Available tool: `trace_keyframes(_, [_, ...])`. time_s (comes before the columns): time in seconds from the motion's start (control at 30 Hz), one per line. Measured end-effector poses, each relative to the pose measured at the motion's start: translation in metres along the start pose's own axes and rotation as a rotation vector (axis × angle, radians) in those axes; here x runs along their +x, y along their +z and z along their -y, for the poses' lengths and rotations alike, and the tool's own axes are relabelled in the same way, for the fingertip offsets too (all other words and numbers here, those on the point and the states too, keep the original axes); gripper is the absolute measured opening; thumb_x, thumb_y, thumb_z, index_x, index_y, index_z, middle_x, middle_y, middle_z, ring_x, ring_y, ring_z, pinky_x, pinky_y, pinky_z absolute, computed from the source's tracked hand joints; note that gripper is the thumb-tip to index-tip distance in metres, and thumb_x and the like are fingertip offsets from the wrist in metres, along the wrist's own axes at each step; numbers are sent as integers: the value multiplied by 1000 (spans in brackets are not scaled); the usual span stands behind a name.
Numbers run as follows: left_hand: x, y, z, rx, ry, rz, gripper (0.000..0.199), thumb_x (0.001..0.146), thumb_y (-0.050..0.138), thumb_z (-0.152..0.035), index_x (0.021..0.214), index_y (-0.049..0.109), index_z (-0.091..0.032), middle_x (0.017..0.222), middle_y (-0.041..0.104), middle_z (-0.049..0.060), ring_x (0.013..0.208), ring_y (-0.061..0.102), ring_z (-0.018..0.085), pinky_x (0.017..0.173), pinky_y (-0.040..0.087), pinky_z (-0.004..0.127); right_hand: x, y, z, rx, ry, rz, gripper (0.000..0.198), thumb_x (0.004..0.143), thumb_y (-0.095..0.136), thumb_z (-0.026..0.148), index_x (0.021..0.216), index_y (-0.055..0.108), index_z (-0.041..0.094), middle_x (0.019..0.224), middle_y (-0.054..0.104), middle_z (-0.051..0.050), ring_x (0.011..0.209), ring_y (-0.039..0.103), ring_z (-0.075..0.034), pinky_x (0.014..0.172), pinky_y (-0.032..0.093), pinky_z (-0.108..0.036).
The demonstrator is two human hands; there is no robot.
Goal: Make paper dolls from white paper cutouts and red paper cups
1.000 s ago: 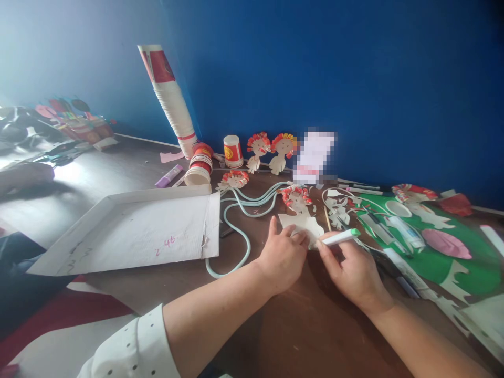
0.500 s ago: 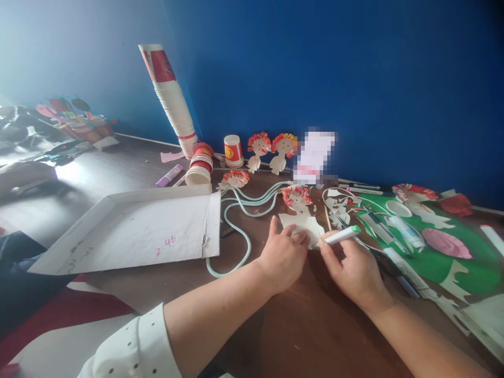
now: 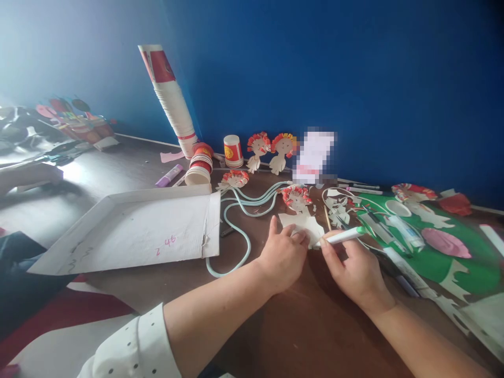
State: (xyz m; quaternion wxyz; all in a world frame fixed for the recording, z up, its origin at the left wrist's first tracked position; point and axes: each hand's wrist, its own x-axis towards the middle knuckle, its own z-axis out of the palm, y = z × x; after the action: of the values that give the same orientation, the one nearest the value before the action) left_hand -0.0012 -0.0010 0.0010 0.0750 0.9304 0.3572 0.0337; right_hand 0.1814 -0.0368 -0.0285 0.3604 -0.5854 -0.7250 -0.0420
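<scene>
My left hand (image 3: pixel 286 256) presses on a piece of white paper (image 3: pixel 302 222) on the brown table, its fingers stretched out and the index finger apart from the others. At the paper's right edge, my right hand (image 3: pixel 356 270) grips a white marker (image 3: pixel 342 236) with a green end pointing up and right. The marker's tip is near the paper; whether it touches I cannot tell. Just behind the paper lies a paper figure with a red fringed head (image 3: pixel 297 198).
To the left are a white cardboard lid (image 3: pixel 149 231) and a pale blue cord (image 3: pixel 248 241). Stacked paper cups (image 3: pixel 175 105) lean by the blue wall. On the right, a green sheet (image 3: pixel 480 268) bears pens, a pink paper oval (image 3: pixel 446 242) and cut-outs.
The marker has tilted flatter, its green end shifting slightly right and down. My left hand and the paper have stayed in place.
</scene>
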Motion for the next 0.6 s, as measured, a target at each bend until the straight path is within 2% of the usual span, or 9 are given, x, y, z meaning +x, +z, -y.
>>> trace_keyframes(0.23, [-1, 0, 0, -9, 8, 6, 48, 92, 35, -16, 138, 50, -18, 145, 50, 10, 134, 39, 30, 112, 14, 70, 5, -9, 1, 85, 110, -73, 16, 93, 53, 35, 93, 61, 20, 83, 69, -7, 70, 66, -20, 66, 50, -30])
trace_keyframes(0.43, [0, 3, -1, 29, 22, -36, 47, 91, 37, -15, 136, 52, -17, 142, 52, 11, 132, 41, 32, 113, 14, 70, 9, -19, -5, 27, 201, -139, 22, 90, 55, 42, 89, 62, 21, 79, 71, -8, 67, 67, -23, 63, 50, -32])
trace_keyframes(0.53, [0, 3, -2, 34, 25, -63, 46, 91, 36, -14, 133, 54, -18, 141, 53, 11, 130, 43, 30, 113, 14, 69, 14, -23, -12, -2, 295, -96, 24, 87, 57, 45, 90, 62, 22, 70, 69, -5, 60, 66, -22, 57, 48, -31])
trace_keyframes(0.6, [0, 2, -2, 29, 25, -72, 44, 92, 36, -14, 132, 54, -16, 139, 54, 12, 129, 45, 30, 113, 14, 69, 18, -24, -19, -32, 355, -10, 25, 85, 59, 47, 88, 61, 23, 66, 68, -3, 56, 65, -21, 52, 46, -30])
